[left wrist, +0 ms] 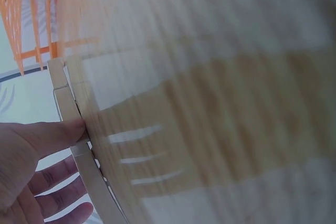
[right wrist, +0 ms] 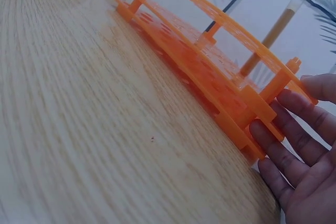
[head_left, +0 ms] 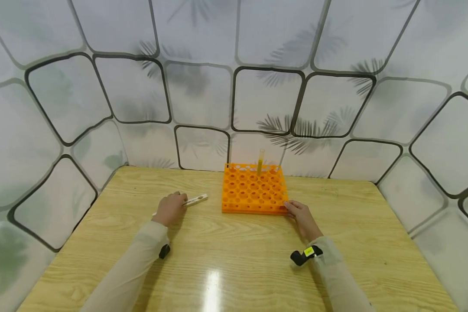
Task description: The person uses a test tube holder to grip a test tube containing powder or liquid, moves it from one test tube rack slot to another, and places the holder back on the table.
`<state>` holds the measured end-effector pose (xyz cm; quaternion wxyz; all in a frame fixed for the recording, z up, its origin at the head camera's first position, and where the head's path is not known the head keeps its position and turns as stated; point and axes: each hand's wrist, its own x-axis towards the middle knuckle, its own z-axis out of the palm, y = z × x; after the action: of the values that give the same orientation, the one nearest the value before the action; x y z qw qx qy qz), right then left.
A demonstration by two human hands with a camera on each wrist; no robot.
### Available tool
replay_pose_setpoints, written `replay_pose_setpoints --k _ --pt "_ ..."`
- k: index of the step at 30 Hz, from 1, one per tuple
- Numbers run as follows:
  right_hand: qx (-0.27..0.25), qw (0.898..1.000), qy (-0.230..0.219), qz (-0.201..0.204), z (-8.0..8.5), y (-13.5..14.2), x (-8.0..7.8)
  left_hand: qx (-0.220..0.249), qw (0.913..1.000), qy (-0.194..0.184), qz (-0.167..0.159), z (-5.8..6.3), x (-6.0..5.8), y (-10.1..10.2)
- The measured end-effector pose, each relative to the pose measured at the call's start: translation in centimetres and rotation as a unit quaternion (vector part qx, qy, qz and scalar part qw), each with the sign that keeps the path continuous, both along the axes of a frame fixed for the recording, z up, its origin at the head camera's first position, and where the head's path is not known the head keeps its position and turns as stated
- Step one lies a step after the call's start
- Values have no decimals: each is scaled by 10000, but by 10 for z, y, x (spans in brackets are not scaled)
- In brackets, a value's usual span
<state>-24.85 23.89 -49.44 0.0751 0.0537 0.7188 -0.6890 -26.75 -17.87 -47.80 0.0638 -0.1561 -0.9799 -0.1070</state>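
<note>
My left hand (head_left: 171, 209) pinches a wooden test tube holder (head_left: 196, 199) low over the table, left of the rack. In the left wrist view the thumb presses on the holder's (left wrist: 67, 103) wooden arms, with the other fingers beyond it. An orange test tube rack (head_left: 253, 207) with rows of round holes stands on the table. One test tube (head_left: 260, 163) with yellowish liquid is upright near its back edge. My right hand (head_left: 303, 220) grips the rack's near right corner. The right wrist view shows the thumb over the top plate and fingers against the end of the rack (right wrist: 231, 85).
The wood-grain table (head_left: 226, 251) runs back to a patterned curtain (head_left: 203, 95) close behind the rack. Curtain also encloses both sides. A black wrist device (head_left: 306, 255) is on the right sleeve.
</note>
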Motion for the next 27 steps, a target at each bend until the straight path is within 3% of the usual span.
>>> replay_pose_setpoints --k 7,12,15,27 --pt "68 9999 -84 -2 3 -1 1 86 9999 -126 51 -1 1 1" --pt "91 9999 -85 -45 3 -3 1 185 9996 -211 -85 2 4 3" --pt "150 9998 -98 -70 3 -3 0 320 9990 -269 -147 7 8 6" --pt "361 9991 -203 -53 5 0 -4 532 9971 169 -524 36 19 23"
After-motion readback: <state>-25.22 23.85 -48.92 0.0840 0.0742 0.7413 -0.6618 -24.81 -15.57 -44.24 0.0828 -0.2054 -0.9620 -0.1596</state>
